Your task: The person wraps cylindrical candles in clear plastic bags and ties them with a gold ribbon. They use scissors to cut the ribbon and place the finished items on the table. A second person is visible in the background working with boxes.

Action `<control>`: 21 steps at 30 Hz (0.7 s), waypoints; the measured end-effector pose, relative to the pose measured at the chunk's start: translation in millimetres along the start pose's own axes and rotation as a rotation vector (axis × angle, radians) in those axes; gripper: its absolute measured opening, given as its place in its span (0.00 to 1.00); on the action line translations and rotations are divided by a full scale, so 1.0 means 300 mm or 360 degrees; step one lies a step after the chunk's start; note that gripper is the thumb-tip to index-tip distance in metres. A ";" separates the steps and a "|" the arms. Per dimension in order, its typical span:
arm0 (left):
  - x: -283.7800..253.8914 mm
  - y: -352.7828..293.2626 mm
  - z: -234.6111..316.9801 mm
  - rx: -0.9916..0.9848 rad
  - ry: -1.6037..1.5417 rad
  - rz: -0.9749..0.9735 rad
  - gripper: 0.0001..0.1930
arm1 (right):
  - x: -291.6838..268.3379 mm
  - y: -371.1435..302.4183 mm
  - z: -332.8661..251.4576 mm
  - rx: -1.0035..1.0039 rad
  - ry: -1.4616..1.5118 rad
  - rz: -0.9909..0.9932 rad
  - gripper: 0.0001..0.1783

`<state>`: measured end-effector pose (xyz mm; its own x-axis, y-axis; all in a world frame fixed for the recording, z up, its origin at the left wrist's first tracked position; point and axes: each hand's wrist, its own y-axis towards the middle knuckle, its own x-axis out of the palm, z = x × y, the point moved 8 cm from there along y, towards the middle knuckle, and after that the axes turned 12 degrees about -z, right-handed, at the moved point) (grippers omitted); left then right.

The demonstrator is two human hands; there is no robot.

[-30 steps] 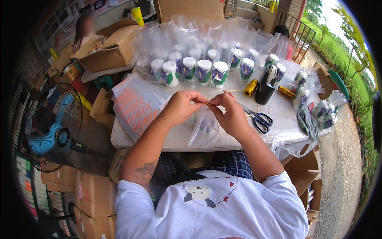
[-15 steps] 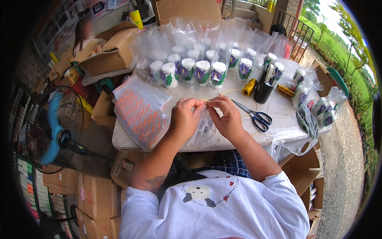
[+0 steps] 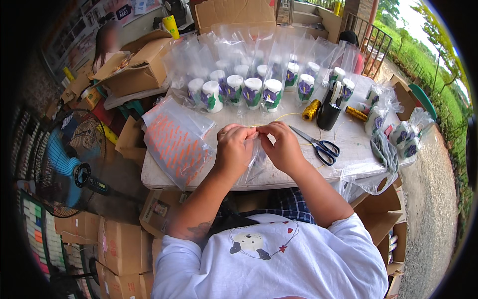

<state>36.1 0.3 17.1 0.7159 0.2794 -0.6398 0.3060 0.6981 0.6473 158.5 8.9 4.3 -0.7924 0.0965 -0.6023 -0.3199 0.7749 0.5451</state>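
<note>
At the near middle of the table, my left hand (image 3: 235,142) and my right hand (image 3: 281,144) meet fingertip to fingertip, both pinched on a thin gold string (image 3: 288,115) at the gathered neck of a clear plastic bag (image 3: 258,160). The bag hangs below my fingers, and its contents are mostly hidden. To the right of my right hand lie scissors (image 3: 318,144) with dark blue handles, closed. Beyond my hands stand several white cylinders (image 3: 272,94) like pillar candles, with purple flowers and green leaves, each in a tall clear bag.
Left on the table (image 3: 164,185) lies a stack of flat plastic bags (image 3: 177,142) with orange print. Gold string spools (image 3: 311,110) flank a black holder (image 3: 329,112). Wrapped cylinders (image 3: 406,137) and a grey cloth (image 3: 384,152) sit right. A fan (image 3: 79,172) stands left; two people are farther back.
My hands stay together at the bag's neck, with only a slight shift of the fingers. The fan head has turned a little. Nothing else has clearly moved.
</note>
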 end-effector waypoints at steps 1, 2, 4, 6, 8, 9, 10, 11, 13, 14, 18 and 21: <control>0.002 -0.003 0.009 0.0059 0.0055 -0.0006 0.06 | 0.002 0.003 0.000 -0.0001 -0.0003 -0.0018 0.09; 0.003 -0.008 0.013 0.0118 0.0110 -0.0012 0.06 | 0.004 0.006 -0.001 -0.0001 -0.0006 -0.0036 0.09; 0.002 -0.010 0.026 0.0216 0.0239 -0.0055 0.07 | -0.004 0.004 -0.028 -0.0137 -0.0256 -0.0003 0.08; -0.001 -0.002 0.043 0.0294 0.0388 -0.0130 0.09 | -0.007 0.005 -0.043 -0.0216 -0.0429 -0.0019 0.08; 0.002 0.018 0.025 0.0266 0.0349 -0.0219 0.07 | -0.004 0.011 -0.051 -0.0239 -0.0520 -0.0088 0.07; 0.004 0.031 0.013 0.0253 0.0328 -0.0264 0.07 | -0.006 0.014 -0.053 -0.0251 -0.0533 -0.0088 0.07; 0.025 0.048 -0.050 0.0008 -0.0030 -0.0443 0.06 | -0.010 0.018 -0.055 -0.0266 -0.0546 -0.0087 0.07; 0.056 0.052 -0.113 -0.0237 -0.0390 -0.0618 0.06 | -0.012 0.020 -0.058 -0.0280 -0.0560 -0.0086 0.08; 0.122 0.025 -0.179 -0.0620 -0.1044 -0.0839 0.07 | -0.011 0.017 -0.064 -0.0294 -0.0572 -0.0062 0.07; 0.149 0.010 -0.193 -0.0755 -0.1338 -0.0887 0.08 | -0.011 0.015 -0.068 -0.0303 -0.0578 -0.0050 0.07; 0.187 -0.007 -0.208 -0.0882 -0.1819 -0.0932 0.11 | -0.027 0.003 -0.083 -0.0330 -0.0751 0.0044 0.08; 0.207 -0.012 -0.218 -0.0874 -0.1919 -0.0911 0.10 | -0.013 -0.007 -0.068 -0.0342 -0.0866 -0.0052 0.08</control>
<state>38.3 58.4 -52.0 0.7487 -0.6432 0.1605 0.6503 0.7596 0.0109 151.7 -5.9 17.6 -0.4179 0.4253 -0.8028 -0.4829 0.6445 0.5928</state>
